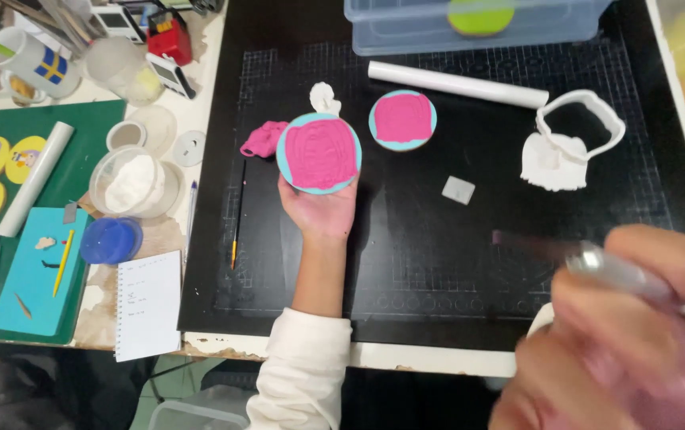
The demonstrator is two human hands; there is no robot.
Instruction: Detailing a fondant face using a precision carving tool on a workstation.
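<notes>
Left hand holding pink-topped disc above black mat; right hand gripping blurred tool.

Left hand (pixel 320 209) fingers curled under round disc (pixel 319 153), blue rim, pink wrinkled topping, held level just above cutting mat (pixel 406 263), left of centre. Right hand (pixel 637 342), near right, fingers closed round silvery tool (pixel 609 267), blade blurred. Judged: disc light, stiff base, soft topping easily marked; best held from beneath or by rim. Second disc (pixel 402 120) flat on mat just right. Pink scrap (pixel 263 139) left, white lump (pixel 325 97) beyond, white roller (pixel 458 84) farther, white cutter (pixel 573 147) right. Containers: clear tub (pixel 131 185) on left surface with white powder, blue lid (pixel 110 240) beside; far plastic box (pixel 478 24) holding green-topped disc.
</notes>
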